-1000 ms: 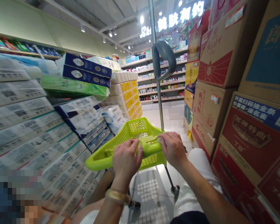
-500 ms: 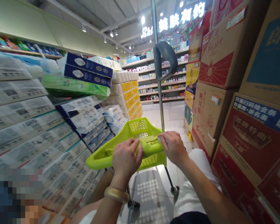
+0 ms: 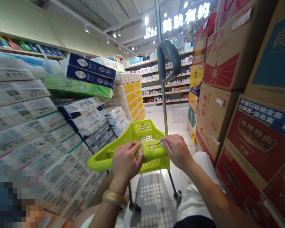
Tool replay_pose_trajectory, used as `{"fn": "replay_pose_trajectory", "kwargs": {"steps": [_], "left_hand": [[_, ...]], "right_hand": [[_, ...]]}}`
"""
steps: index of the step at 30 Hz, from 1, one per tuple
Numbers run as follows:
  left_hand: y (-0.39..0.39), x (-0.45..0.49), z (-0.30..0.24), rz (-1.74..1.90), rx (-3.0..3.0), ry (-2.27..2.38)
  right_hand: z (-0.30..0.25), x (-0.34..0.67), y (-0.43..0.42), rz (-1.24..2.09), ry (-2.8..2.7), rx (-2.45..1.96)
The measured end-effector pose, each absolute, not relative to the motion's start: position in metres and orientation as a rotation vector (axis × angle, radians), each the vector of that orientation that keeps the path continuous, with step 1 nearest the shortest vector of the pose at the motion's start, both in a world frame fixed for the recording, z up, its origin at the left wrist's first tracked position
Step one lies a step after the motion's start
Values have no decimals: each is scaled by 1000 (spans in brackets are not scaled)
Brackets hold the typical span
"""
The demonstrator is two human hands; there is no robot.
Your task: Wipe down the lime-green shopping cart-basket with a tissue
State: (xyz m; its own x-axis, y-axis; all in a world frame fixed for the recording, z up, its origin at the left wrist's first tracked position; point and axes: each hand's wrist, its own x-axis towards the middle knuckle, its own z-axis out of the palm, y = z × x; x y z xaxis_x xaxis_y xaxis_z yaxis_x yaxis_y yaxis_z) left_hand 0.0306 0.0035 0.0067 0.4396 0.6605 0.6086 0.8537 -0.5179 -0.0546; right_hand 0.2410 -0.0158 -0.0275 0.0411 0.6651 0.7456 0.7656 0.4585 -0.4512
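My fingers (image 3: 131, 145) gripping the lime-green plastic cart handle (image 3: 154, 154), left hand (image 3: 125, 162) near its middle, right hand (image 3: 177, 152) toward its right end, perforated lime-green basket (image 3: 142, 127) just ahead, between white plastic-wrapped packs (image 3: 21, 117) and brown-and-red cardboard boxes (image 3: 219, 68)

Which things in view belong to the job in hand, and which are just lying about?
In use:
- lime-green plastic basket cart, gripped by the left hand and right hand
- silver metal pole with grey loop; attachment to cart unclear

Just there:
- white plastic-wrapped packs, stacked left
- two flat dark-blue packs
- brown-and-red cardboard boxes, right
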Motion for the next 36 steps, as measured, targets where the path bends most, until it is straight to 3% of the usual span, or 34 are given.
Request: {"fn": "replay_pose_trajectory", "kwargs": {"steps": [27,31,36], "left_hand": [[38,-37,13,-846,-2562,-1076],[31,-30,24,-737,-2407,-1150],[6,12,30,-870,-2521,-1272]], "right_hand": [[-46,225,-22,273,-1600,-911],[-51,219,-17,293,-1535,-895],[-57,206,-12,363,-1424,-904]]}}
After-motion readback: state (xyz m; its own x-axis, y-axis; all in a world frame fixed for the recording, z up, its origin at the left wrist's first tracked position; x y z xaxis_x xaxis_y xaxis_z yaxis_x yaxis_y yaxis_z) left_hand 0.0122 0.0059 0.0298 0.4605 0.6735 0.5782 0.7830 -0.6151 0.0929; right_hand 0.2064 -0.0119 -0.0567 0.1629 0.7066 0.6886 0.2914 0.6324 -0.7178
